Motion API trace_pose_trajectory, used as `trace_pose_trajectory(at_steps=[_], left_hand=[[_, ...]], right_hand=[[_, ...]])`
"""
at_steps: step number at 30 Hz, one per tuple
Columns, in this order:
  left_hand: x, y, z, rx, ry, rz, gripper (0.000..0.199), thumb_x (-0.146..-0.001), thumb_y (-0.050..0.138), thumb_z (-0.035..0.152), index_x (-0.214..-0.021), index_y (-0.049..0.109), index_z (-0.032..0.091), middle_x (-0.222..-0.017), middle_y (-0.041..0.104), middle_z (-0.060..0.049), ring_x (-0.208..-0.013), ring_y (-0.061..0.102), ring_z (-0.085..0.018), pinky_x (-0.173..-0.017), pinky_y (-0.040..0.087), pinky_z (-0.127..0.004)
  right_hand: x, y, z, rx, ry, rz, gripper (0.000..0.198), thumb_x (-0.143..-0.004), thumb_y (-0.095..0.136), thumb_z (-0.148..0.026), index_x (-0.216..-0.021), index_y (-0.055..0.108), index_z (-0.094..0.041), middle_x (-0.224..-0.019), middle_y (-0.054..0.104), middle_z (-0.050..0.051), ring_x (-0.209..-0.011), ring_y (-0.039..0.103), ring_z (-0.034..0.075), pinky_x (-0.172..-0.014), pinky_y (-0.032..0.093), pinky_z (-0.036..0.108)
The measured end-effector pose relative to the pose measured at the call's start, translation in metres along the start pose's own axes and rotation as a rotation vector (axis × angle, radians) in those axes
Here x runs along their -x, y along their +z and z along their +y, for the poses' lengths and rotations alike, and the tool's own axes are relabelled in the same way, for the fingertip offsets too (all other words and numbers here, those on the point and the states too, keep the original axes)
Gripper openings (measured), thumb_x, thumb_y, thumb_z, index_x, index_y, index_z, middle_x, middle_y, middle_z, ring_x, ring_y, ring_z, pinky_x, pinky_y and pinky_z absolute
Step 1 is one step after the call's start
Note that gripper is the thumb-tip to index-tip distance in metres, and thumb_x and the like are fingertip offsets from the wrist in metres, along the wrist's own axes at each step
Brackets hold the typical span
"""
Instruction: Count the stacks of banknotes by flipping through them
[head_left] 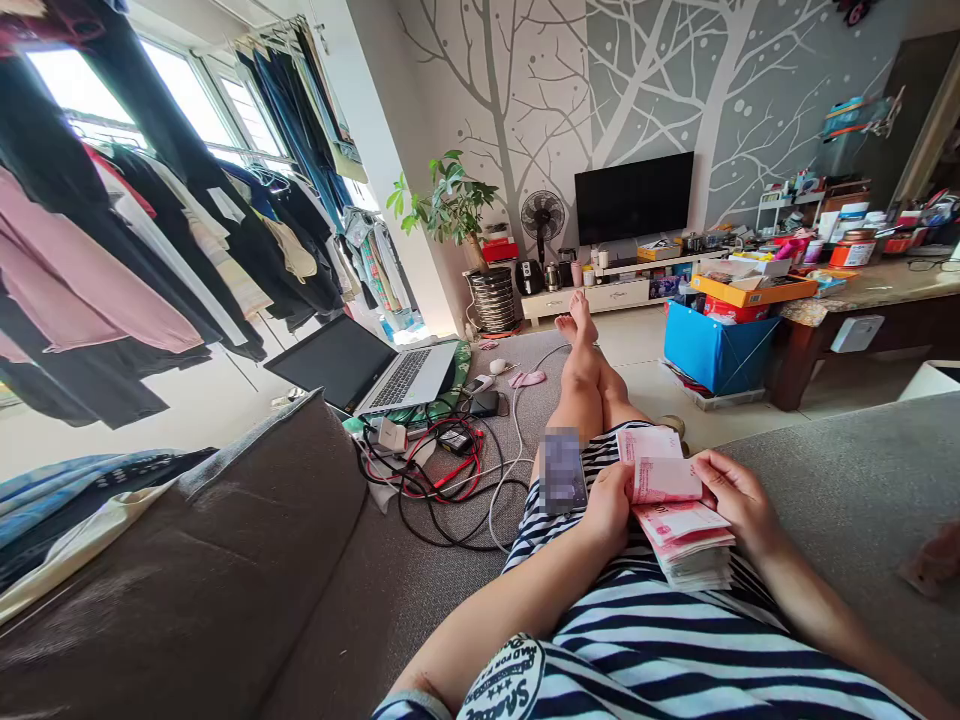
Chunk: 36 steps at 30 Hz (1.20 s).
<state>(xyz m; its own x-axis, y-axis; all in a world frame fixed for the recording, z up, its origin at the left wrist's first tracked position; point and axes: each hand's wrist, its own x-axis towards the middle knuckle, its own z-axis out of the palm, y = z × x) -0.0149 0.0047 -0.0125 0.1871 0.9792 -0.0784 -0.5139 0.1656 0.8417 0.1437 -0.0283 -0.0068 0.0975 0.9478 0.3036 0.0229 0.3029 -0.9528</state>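
Pink banknotes (694, 550) lie in the person's lap against striped clothing (637, 635), a thick sheaf on the near side and more notes spread toward the knees. The left hand (609, 500) is clamped on the left side of the spread notes, thumb on top; the right hand (739, 503) pinches the right end of an upper note between thumb and finger. A blurred-out, phone-shaped slab (562, 475) rests on the left thigh, just beside the left hand. Toward the far left corner of the grey sofa (420, 610), a laptop (405, 378) stands open, with tangled cables (476, 463) on its near side. Beyond the sofa, a blue box (716, 350) stands beside the left end of a table (862, 292).
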Motion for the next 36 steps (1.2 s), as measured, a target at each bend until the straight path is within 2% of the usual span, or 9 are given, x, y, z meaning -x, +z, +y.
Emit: trace_pose_trajectory(at_steps=[4, 6, 10, 14, 22, 29, 36], left_hand=[[0.002, 0.002, 0.002, 0.007, 0.004, -0.026, 0.016, -0.065, 0.071, 0.034, -0.062, 0.065, 0.019, -0.063, 0.063, -0.002, -0.061, 0.051, -0.017, -0.066, 0.042, -0.030], [0.002, 0.001, 0.000, 0.022, 0.007, -0.036, 0.016, -0.065, 0.072, 0.034, -0.066, 0.067, 0.019, -0.065, 0.065, -0.002, -0.063, 0.054, -0.018, -0.068, 0.043, -0.031], [-0.002, -0.002, -0.004, 0.047, -0.018, -0.038, 0.017, -0.064, 0.073, 0.033, -0.070, 0.070, 0.017, -0.065, 0.066, -0.002, -0.062, 0.055, -0.017, -0.069, 0.044, -0.030], [-0.002, -0.002, -0.004, 0.045, -0.025, -0.049, 0.019, -0.062, 0.076, 0.033, -0.071, 0.071, 0.017, -0.065, 0.068, -0.003, -0.063, 0.058, -0.018, -0.069, 0.045, -0.031], [0.005, 0.002, 0.001, 0.033, -0.048, -0.080, 0.028, -0.059, 0.080, 0.035, -0.078, 0.073, 0.016, -0.069, 0.070, -0.005, -0.071, 0.064, -0.023, -0.076, 0.047, -0.035], [-0.002, -0.005, -0.007, 0.055, -0.010, 0.062, 0.023, -0.064, 0.077, 0.039, -0.066, 0.067, 0.018, -0.069, 0.068, -0.002, -0.068, 0.056, -0.019, -0.072, 0.044, -0.032], [-0.009, -0.009, -0.013, 0.087, -0.034, 0.076, 0.023, -0.063, 0.074, 0.038, -0.065, 0.065, 0.017, -0.066, 0.064, -0.002, -0.066, 0.051, -0.017, -0.068, 0.041, -0.031]], right_hand=[[-0.002, -0.003, 0.006, -0.041, -0.023, -0.057, 0.058, -0.090, 0.049, -0.074, -0.068, 0.062, -0.022, -0.055, 0.055, 0.001, -0.048, 0.042, 0.015, -0.045, 0.034, 0.028], [-0.004, -0.004, 0.008, -0.031, -0.030, -0.044, 0.062, -0.090, 0.045, -0.077, -0.066, 0.062, -0.022, -0.051, 0.054, 0.001, -0.046, 0.042, 0.014, -0.044, 0.033, 0.028], [-0.011, -0.005, 0.011, 0.075, 0.022, 0.057, 0.061, -0.080, 0.062, -0.078, -0.056, 0.052, -0.022, -0.049, 0.048, -0.002, -0.046, 0.041, 0.013, -0.045, 0.032, 0.027], [-0.014, -0.004, 0.015, 0.101, 0.044, 0.088, 0.059, -0.071, 0.070, -0.079, -0.064, 0.058, -0.022, -0.055, 0.051, -0.002, -0.052, 0.046, 0.014, -0.048, 0.036, 0.027], [-0.012, -0.006, 0.025, 0.124, 0.021, 0.026, 0.051, -0.081, 0.066, -0.069, -0.066, 0.056, -0.021, -0.059, 0.050, -0.003, -0.056, 0.044, 0.015, -0.051, 0.035, 0.026], [-0.010, -0.006, 0.022, 0.071, 0.030, 0.023, 0.046, -0.085, 0.064, -0.064, -0.072, 0.059, -0.021, -0.062, 0.049, -0.003, -0.056, 0.042, 0.014, -0.050, 0.033, 0.026], [-0.009, -0.006, 0.021, 0.027, 0.020, 0.009, 0.043, -0.086, 0.066, -0.061, -0.073, 0.059, -0.021, -0.060, 0.047, -0.003, -0.055, 0.041, 0.013, -0.050, 0.032, 0.025]])
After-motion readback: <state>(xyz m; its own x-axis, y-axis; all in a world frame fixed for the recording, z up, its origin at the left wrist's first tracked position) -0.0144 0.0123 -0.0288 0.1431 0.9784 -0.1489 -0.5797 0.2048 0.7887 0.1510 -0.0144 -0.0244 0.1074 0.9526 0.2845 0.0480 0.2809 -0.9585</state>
